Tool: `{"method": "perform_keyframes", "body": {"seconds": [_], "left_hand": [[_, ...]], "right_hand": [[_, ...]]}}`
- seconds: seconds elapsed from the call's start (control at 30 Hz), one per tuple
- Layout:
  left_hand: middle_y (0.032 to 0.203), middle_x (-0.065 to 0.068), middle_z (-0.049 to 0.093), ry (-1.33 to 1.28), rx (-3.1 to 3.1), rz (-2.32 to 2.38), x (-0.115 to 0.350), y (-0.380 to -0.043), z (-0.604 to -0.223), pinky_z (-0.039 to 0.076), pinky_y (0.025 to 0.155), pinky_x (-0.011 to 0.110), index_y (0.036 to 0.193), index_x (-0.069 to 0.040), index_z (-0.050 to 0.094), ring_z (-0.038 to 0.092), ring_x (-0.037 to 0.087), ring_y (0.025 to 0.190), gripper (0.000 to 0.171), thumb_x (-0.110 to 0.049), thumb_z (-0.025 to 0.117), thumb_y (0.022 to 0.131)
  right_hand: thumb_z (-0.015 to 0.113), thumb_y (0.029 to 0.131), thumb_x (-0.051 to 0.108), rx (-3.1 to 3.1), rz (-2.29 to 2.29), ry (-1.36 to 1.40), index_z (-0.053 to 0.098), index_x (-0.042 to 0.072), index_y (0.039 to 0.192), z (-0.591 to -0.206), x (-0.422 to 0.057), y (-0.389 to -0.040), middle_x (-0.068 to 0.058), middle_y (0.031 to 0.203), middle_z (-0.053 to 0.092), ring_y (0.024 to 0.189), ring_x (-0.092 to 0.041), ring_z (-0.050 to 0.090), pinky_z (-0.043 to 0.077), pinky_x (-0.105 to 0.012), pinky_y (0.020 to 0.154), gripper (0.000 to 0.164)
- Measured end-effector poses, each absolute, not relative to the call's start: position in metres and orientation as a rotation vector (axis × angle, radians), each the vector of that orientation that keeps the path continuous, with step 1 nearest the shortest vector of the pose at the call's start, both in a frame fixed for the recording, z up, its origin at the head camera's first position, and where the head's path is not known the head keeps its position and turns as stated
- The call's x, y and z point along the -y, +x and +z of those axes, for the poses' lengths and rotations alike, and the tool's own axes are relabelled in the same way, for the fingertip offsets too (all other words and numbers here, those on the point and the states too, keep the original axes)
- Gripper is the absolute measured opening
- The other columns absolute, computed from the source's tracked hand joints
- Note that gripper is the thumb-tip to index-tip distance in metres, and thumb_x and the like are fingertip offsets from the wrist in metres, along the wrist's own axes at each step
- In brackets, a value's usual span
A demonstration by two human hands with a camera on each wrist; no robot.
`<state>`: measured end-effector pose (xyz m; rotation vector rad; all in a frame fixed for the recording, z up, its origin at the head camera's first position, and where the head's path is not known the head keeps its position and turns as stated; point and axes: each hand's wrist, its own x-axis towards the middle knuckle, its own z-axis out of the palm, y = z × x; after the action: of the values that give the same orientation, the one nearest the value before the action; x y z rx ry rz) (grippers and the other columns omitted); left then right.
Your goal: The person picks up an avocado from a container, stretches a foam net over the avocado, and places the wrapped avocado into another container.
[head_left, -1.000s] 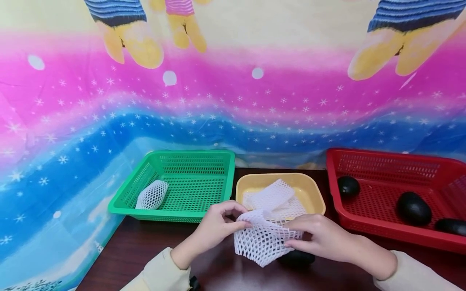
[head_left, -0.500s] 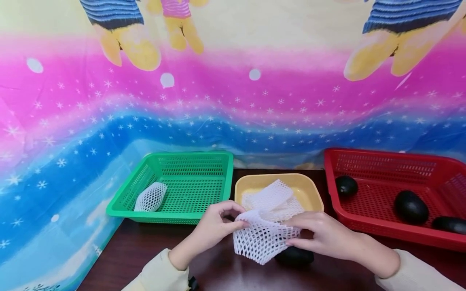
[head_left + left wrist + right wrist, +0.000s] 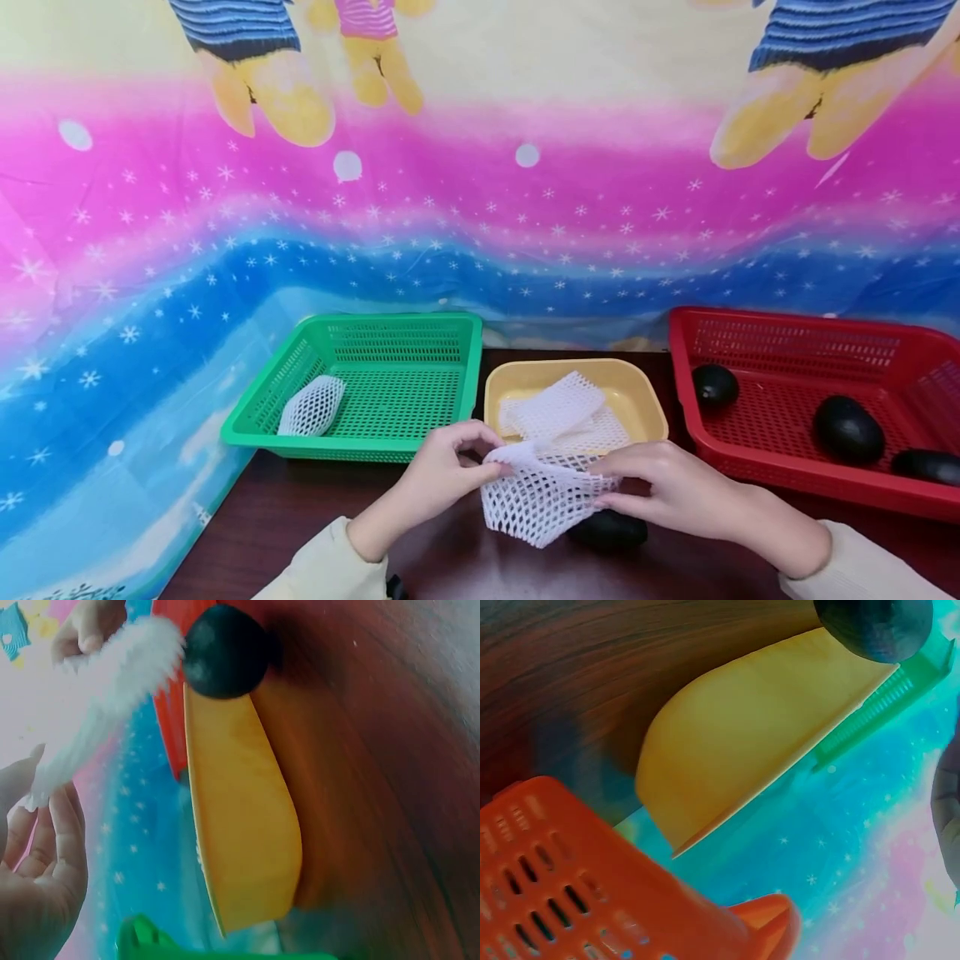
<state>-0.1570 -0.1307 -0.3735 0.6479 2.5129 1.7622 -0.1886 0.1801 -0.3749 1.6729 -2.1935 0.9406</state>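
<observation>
Net [image 3: 540,507] — pinched by left hand [image 3: 450,463] and right hand [image 3: 669,485], barely shifted.
Fruit [image 3: 611,531], apparently on table [image 3: 453,546] — so still unsleeved.

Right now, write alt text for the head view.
A left hand and right hand hold a white foam net sleeve, partly hiding a black avocado-like fruit on a brown table. Beyond: a green basket with one bulging net, yellow tray of nets, and red basket with three black fruits.

L grip [image 3: 45,877] pinches wht net [image 3: 112,705]; blk fruit [image 3: 225,652] nr yel tub [image 3: 244,817].
</observation>
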Motion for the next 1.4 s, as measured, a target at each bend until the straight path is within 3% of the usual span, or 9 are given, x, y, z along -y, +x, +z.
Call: {"method": "perform_keyframes", "body": {"seconds": [0.17,0.27,0.4,0.57,0.63,0.8,0.93,1.17,1.4], "left_hand": [[0.092,-0.001,0.068,0.833,-2.597,1.712,0.119,-0.154,-0.375,0.058,0.066,0.026,0.099,-0.008,0.075,0.064,0.006,0.081,0.017,-0.009,0.084,0.085],[0.092,-0.002,0.068,1.008,-2.642,1.647,0.114,-0.153,-0.376,0.057,0.065,0.023,0.101,-0.009,0.074,0.061,0.003,0.082,0.022,-0.008,0.086,0.083],[0.099,-0.002,0.067,1.077,-2.622,1.601,0.111,-0.152,-0.374,0.057,0.070,0.024,0.109,-0.012,0.072,0.061,0.006,0.090,0.030,-0.016,0.087,0.084],[0.126,-0.005,0.064,0.848,-2.520,1.610,0.114,-0.156,-0.373,0.055,0.090,0.028,0.131,-0.015,0.066,0.061,0.012,0.112,0.041,-0.023,0.079,0.093],[0.128,-0.005,0.064,0.799,-2.469,1.612,0.115,-0.158,-0.376,0.054,0.092,0.028,0.134,-0.014,0.065,0.062,0.012,0.113,0.042,-0.023,0.077,0.095],[0.111,0.003,0.072,0.869,-2.470,1.687,0.116,-0.156,-0.380,0.057,0.082,0.030,0.116,-0.007,0.074,0.066,0.011,0.098,0.022,-0.018,0.075,0.096],[0.105,0.004,0.072,0.828,-2.530,1.803,0.121,-0.155,-0.377,0.058,0.080,0.030,0.104,-0.005,0.078,0.064,0.010,0.097,0.013,-0.015,0.074,0.096],[0.103,0.007,0.073,0.697,-2.540,1.901,0.133,-0.157,-0.375,0.058,0.080,0.030,0.102,-0.003,0.078,0.064,0.016,0.095,0.014,-0.014,0.071,0.098],[0.101,0.007,0.073,0.621,-2.540,1.860,0.132,-0.161,-0.374,0.057,0.077,0.028,0.104,-0.002,0.076,0.066,0.012,0.089,0.016,-0.016,0.071,0.098]], "right_hand": [[0.081,0.090,0.022,2.289,1.009,1.632,0.074,0.011,0.119,-0.372,-0.168,-0.184,-0.002,0.109,0.075,0.080,-0.001,0.064,0.051,-0.011,0.069,0.032],[0.078,0.093,0.023,2.219,1.050,1.612,0.074,0.013,0.112,-0.371,-0.160,-0.183,-0.001,0.105,0.074,0.077,0.000,0.062,0.049,-0.011,0.065,0.022],[0.072,0.098,0.024,2.079,1.012,1.637,0.074,0.017,0.105,-0.370,-0.152,-0.184,0.001,0.102,0.073,0.088,-0.009,0.068,0.054,-0.016,0.076,0.009],[0.067,0.101,0.027,2.043,0.998,1.692,0.075,0.017,0.103,-0.370,-0.148,-0.184,0.003,0.108,0.072,0.099,-0.012,0.068,0.053,-0.021,0.088,0.012],[0.068,0.101,0.025,2.056,1.019,1.712,0.075,0.017,0.105,-0.370,-0.147,-0.182,0.004,0.111,0.072,0.101,-0.011,0.068,0.052,-0.021,0.090,0.012],[0.071,0.099,0.023,2.051,1.012,1.736,0.074,0.019,0.107,-0.370,-0.146,-0.179,0.006,0.110,0.071,0.099,-0.008,0.067,0.053,-0.021,0.089,0.010],[0.069,0.101,0.024,2.057,1.015,1.715,0.072,0.021,0.102,-0.369,-0.147,-0.178,0.011,0.101,0.068,0.089,-0.002,0.063,0.052,-0.019,0.083,0.005],[0.070,0.099,0.016,2.051,1.034,1.708,0.074,0.022,0.102,-0.371,-0.152,-0.179,0.011,0.099,0.067,0.086,-0.003,0.062,0.051,-0.019,0.081,0.008],[0.072,0.096,0.008,2.098,1.067,1.748,0.073,0.023,0.105,-0.377,-0.156,-0.183,0.011,0.100,0.067,0.086,-0.001,0.061,0.051,-0.017,0.080,0.017]]}}
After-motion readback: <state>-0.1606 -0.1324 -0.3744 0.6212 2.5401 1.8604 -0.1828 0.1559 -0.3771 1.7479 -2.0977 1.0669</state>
